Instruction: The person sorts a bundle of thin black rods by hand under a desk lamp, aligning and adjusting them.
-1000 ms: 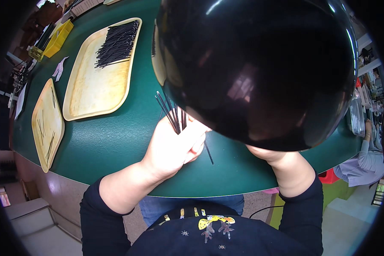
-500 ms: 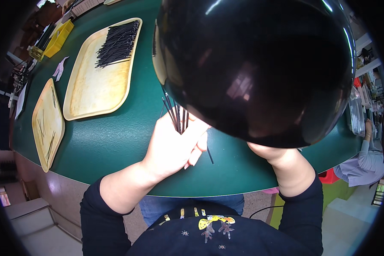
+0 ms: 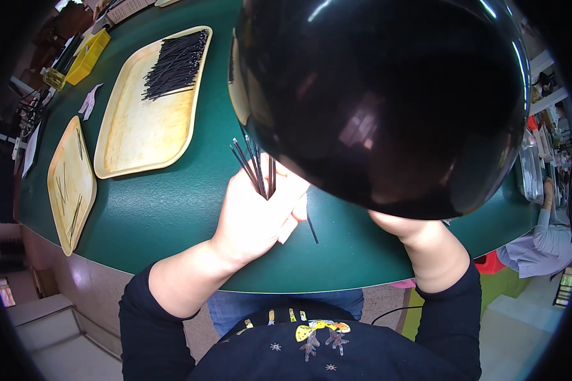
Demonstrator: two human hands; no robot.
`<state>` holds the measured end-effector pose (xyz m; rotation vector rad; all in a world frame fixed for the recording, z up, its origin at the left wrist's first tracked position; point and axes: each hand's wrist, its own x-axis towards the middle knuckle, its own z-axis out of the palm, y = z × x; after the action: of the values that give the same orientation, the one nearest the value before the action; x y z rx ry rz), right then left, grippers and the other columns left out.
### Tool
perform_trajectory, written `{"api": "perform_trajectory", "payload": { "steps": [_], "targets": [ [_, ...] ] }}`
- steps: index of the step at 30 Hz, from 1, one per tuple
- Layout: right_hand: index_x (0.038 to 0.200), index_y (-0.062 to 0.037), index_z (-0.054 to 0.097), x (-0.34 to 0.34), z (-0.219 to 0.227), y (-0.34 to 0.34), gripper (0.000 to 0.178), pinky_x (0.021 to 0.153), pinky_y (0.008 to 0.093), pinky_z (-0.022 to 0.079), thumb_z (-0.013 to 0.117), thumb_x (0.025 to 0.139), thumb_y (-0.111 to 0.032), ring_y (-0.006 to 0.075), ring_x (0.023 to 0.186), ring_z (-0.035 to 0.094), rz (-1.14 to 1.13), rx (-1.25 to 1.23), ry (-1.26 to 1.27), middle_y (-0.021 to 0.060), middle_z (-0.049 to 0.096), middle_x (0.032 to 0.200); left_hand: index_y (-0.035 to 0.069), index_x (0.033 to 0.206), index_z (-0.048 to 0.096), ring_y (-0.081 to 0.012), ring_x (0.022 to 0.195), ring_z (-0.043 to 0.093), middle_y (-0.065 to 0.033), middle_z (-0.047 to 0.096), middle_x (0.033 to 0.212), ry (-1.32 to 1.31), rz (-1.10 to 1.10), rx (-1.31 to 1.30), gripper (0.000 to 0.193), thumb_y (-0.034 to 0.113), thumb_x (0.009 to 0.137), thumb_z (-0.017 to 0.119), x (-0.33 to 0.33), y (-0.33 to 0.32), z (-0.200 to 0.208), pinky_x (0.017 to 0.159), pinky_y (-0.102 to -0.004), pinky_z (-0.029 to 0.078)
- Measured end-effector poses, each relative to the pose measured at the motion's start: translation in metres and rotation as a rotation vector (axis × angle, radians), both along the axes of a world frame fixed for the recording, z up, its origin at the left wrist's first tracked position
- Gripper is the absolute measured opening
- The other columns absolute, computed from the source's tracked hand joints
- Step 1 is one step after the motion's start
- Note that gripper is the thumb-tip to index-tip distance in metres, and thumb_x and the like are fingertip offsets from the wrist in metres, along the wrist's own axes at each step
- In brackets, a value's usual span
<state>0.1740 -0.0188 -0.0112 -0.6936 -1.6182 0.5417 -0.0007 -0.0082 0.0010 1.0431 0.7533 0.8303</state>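
Note:
My left hand (image 3: pixel 260 213) is closed around a small bundle of thin black sticks (image 3: pixel 255 166), whose upper ends fan out past the thumb side. Another thin dark stick (image 3: pixel 313 230) shows below the fingers against the green tabletop; whether it is held or lying there I cannot tell. Of my right hand (image 3: pixel 397 223) only the part near the wrist shows. Its fingers are hidden beneath a large glossy black dome (image 3: pixel 388 114), which looks like a lamp hood and covers the upper middle of the view.
Left of my hands, a pale tray (image 3: pixel 140 136) carries a heap of black sticks (image 3: pixel 177 63). A smaller pale tray (image 3: pixel 57 213) with a few sticks sits at the table's left edge. A yellow bin (image 3: pixel 88 57) stands farther back. Another person (image 3: pixel 553 235) sits at far right.
The sticks in my left hand have spread apart and tilted leftward at their upper ends. My left hand has shifted very slightly left; my right arm looks still.

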Motion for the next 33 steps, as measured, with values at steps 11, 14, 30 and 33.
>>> {"api": "perform_trajectory", "payload": {
  "steps": [11,14,30,33],
  "targets": [
    [0.101,0.0067,0.046,-0.006,0.001,-0.006,0.041,0.078,0.0315,0.041,0.063,0.063,0.002,0.0204,0.087,0.052,-0.198,-0.231,0.105,0.0124,0.052,0.097,-0.003,0.075,0.048,-0.0068,0.033,0.041,-0.0072,0.050,0.052,-0.020,-0.125,-0.054,0.014,0.009,0.082,0.044,-0.001,0.002,0.006,0.032,-0.0175,0.032],
    [0.098,0.0048,0.048,0.030,-0.010,-0.004,0.030,0.064,0.0275,0.046,0.052,0.068,0.007,0.0177,0.074,0.055,0.521,-0.563,0.391,0.0125,0.054,0.088,-0.003,0.078,0.049,-0.0069,0.032,0.039,-0.0064,0.049,0.050,-0.125,-0.237,-0.165,0.016,0.011,0.083,0.043,-0.003,0.004,0.003,0.031,-0.0176,0.030],
    [0.084,0.0018,0.056,0.011,0.006,-0.002,0.021,0.075,0.0278,0.043,0.059,0.064,0.001,0.0192,0.084,0.054,-0.062,0.167,-0.578,0.0128,0.055,0.090,-0.001,0.072,0.050,-0.0052,0.032,0.036,-0.0048,0.048,0.051,-0.325,-0.361,-0.397,0.023,0.017,0.084,0.044,-0.002,0.006,0.000,0.030,-0.0161,0.026],
    [0.092,0.0036,0.053,0.044,-0.004,0.000,0.025,0.079,0.0293,0.041,0.057,0.068,0.000,0.0199,0.091,0.052,0.475,-0.377,-0.288,0.0133,0.053,0.097,-0.003,0.069,0.052,-0.0053,0.031,0.036,-0.0054,0.049,0.051,-0.346,-0.348,-0.281,0.021,0.013,0.083,0.046,-0.003,0.007,-0.003,0.030,-0.0160,0.026]
  ]
}}
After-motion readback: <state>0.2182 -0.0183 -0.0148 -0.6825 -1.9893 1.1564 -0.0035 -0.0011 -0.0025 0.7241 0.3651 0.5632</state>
